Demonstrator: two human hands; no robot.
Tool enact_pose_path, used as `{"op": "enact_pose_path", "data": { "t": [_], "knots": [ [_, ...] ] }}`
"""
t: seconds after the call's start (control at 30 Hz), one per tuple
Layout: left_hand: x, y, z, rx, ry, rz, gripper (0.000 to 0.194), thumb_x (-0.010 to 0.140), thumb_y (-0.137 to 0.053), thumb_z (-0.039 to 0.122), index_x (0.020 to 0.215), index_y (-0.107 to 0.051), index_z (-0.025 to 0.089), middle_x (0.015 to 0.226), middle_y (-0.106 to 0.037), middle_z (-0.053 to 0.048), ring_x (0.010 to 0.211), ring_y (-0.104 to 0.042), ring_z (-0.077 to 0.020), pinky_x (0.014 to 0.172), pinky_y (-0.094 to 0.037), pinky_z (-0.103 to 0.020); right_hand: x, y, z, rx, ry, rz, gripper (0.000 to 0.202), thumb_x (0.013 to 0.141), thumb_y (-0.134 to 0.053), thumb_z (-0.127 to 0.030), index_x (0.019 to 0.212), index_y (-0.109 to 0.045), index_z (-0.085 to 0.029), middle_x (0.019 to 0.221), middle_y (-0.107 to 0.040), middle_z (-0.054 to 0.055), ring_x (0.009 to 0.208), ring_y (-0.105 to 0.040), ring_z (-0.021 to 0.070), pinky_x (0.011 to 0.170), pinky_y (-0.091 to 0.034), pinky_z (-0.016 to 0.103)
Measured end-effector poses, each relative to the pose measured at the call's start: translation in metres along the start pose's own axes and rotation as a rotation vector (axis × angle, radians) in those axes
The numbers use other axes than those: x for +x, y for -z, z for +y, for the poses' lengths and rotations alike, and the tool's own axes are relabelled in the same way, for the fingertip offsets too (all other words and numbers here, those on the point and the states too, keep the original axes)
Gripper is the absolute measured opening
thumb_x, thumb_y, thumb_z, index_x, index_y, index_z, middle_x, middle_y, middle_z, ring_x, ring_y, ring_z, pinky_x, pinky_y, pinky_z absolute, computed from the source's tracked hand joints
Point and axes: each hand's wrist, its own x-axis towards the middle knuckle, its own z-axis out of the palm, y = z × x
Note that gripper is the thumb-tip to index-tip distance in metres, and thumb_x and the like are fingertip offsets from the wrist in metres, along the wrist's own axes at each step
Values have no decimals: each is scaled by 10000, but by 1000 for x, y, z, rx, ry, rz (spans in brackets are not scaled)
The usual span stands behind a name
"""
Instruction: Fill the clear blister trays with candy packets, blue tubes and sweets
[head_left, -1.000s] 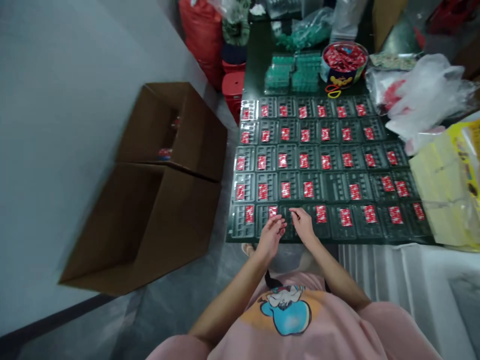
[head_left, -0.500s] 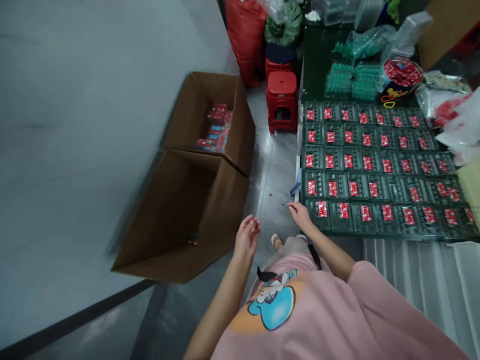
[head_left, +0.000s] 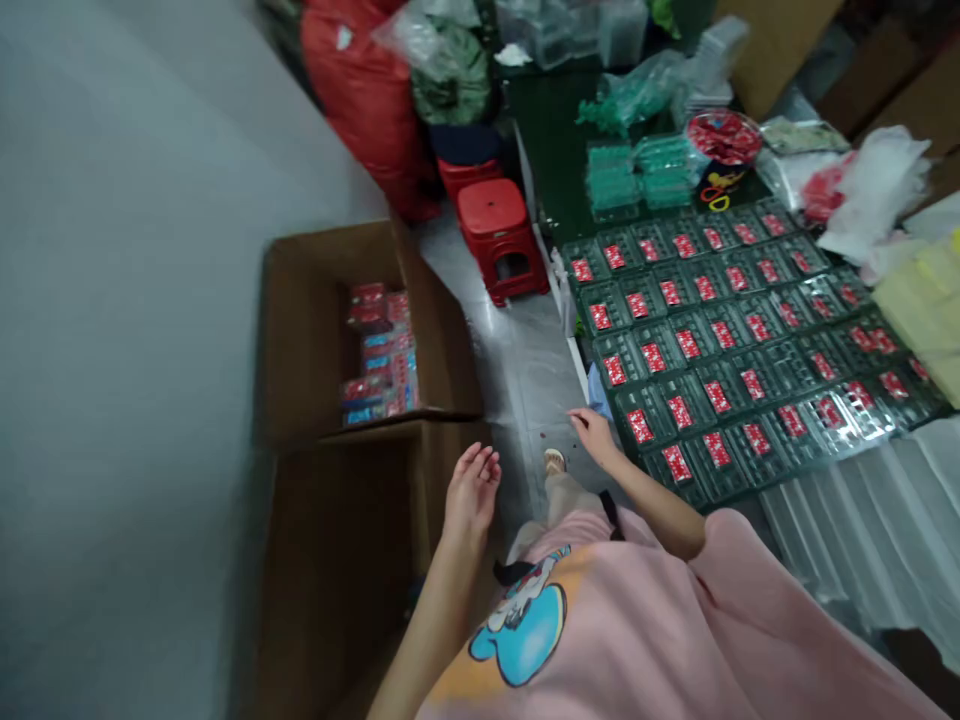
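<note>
My left hand [head_left: 472, 490] hovers over the floor beside the cardboard boxes, palm up, its fingers loosely bent and a little apart. Nothing shows in it. My right hand [head_left: 592, 437] is near the left edge of the table, fingers reaching forward and holding nothing that I can see. Close to it, rows of clear plastic trays [head_left: 660, 430] cover the dark green tabletop, most with a red patterned packet [head_left: 676, 463] inside. On my left stand an open cardboard box [head_left: 442, 350] with red and blue packages [head_left: 386, 350], and a nearer, dark open box [head_left: 330, 570].
Red plastic stools [head_left: 493, 208] stand on the floor ahead, beside a large red sack [head_left: 367, 100]. On the table are green plastic pieces [head_left: 637, 178], a tub of red packets [head_left: 724, 140], scissors [head_left: 718, 203] and white plastic bags [head_left: 877, 180]. A grey wall [head_left: 135, 350] runs along the left.
The view has turned and moved forward, so the boxes, stools and table sit differently in it. Both hands stay in nearly the same pose; one foot shows farther forward.
</note>
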Motion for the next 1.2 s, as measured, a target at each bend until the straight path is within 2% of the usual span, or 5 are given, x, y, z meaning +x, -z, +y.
{"op": "enact_pose_path", "data": {
  "t": [0.2, 0.73, 0.83, 0.97, 1.2],
  "knots": [
    [71, -58, 58, 105, 67, -115, 260, 753, -685, 95, 984, -631, 202, 900, -679, -32, 772, -653, -106, 681, -507, -213, 95, -14, -40, 44, 44, 77, 247, 894, -470, -271, 976, -698, -221, 958, -710, 48, 898, -641, 182, 838, -495, 315],
    [288, -268, 224, 245, 54, -307, 228, 898, -493, 107, 1118, -532, 151, 1069, -645, -43, 898, -645, -95, 858, -465, -291, 257, 73, -44, -62, -263, 695, 329, 889, -490, -434, 1023, -644, -177, 850, -660, 54, 746, -629, 164, 720, -525, 328],
    [302, -318, 220, 250, 86, -417, 331, 948, -222, 104, 1149, -471, 20, 1018, -640, -43, 834, -655, -65, 732, -432, -233, 290, 110, -32, -131, -269, 812, 347, 898, -461, -451, 1040, -637, -188, 834, -641, 52, 699, -614, 158, 674, -518, 326],
    [323, -370, 209, 294, 162, -353, 244, 794, -637, 92, 1024, -577, 148, 824, -675, -3, 697, -657, -80, 652, -473, -172, 361, 181, -16, -123, -279, 944, 337, 855, -494, -432, 1006, -650, -175, 780, -642, 41, 667, -596, 161, 654, -504, 316],
    [392, -453, 198, 430, 232, -349, 280, 710, -702, 95, 963, -636, 193, 828, -684, -20, 720, -652, -107, 653, -502, -212, 514, 323, 17, -204, -342, 1095, 263, 817, -509, -341, 907, -666, -150, 786, -674, 64, 713, -589, 172, 733, -490, 308]
  ]
}}
